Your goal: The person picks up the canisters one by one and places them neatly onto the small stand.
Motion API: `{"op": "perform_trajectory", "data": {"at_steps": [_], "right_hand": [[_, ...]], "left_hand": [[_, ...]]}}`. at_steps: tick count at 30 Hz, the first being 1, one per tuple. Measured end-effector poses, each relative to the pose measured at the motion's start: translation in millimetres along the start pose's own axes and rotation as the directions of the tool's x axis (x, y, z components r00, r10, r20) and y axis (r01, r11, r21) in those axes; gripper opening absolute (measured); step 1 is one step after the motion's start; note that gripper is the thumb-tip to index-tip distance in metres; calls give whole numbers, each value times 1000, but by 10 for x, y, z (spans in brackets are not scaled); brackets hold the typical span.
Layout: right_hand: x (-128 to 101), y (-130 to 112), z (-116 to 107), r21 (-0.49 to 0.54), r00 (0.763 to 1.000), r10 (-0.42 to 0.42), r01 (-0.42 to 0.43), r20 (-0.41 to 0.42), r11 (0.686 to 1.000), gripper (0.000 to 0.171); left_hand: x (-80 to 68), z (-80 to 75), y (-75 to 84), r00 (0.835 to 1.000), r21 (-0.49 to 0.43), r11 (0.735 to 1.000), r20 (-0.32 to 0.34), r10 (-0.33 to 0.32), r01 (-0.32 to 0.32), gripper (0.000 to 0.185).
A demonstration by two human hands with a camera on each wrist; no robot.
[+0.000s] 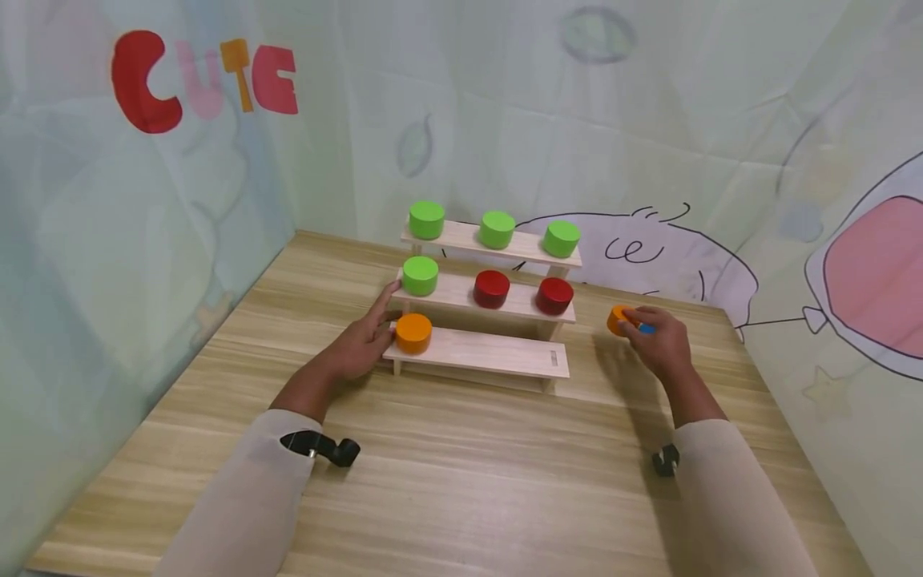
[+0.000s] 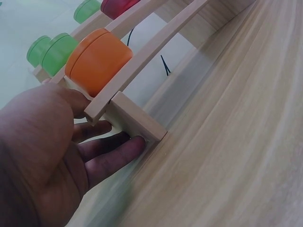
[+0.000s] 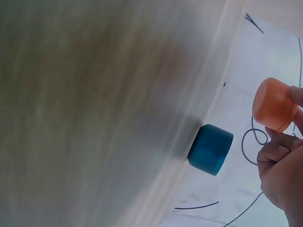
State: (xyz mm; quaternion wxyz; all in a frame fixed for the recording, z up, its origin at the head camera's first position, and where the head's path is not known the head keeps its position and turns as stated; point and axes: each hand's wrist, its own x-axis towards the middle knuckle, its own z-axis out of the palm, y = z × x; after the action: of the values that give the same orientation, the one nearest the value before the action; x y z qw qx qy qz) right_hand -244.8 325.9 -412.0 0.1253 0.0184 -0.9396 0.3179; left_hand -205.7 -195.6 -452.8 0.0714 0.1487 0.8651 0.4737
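Observation:
A three-tier wooden stand (image 1: 483,350) stands on the table. My left hand (image 1: 359,344) touches its left end, with loosely bent fingers against the bottom board's end and leg (image 2: 137,118). Beside that hand, an orange cylinder (image 1: 413,333) sits on the bottom board. To the right of the stand, my right hand (image 1: 663,344) pinches a second orange cylinder (image 3: 274,105), held above the table. A blue cylinder (image 3: 211,150) rests on the table, mostly hidden behind the right hand in the head view.
The middle tier bears a green cylinder (image 1: 421,276) and two red ones, one being the right red cylinder (image 1: 554,296). Three green cylinders line the top tier, among them the middle green cylinder (image 1: 497,229). Printed cloth walls (image 1: 461,96) enclose the wooden table (image 1: 461,481).

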Motion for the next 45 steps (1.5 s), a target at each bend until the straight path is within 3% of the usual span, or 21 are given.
{"op": "perform_trajectory", "data": {"at_steps": [7,13,26,34,45], "right_hand": [[-71,-89,36,27,995,-52,54,-84,998,38],[-128,-245,64,135,979,-59,86,-195,987,36],[-251,-681,99,256,897,-108,235,-428,938,32],[-373,-945,151,363,862,-119,327,-492,872,32],[-502,-1165,237,401,869,-201,399,-452,824,37]], "left_hand": [[-19,6,-32,1000,-2,1000,5,2,-2,80],[-23,0,-22,1000,-2,1000,-3,4,-4,80],[3,-9,-7,1000,0,1000,-1,4,-4,80],[3,-3,13,1000,5,1000,-2,-7,7,80],[10,5,-10,1000,37,999,-12,19,-19,75]]}}
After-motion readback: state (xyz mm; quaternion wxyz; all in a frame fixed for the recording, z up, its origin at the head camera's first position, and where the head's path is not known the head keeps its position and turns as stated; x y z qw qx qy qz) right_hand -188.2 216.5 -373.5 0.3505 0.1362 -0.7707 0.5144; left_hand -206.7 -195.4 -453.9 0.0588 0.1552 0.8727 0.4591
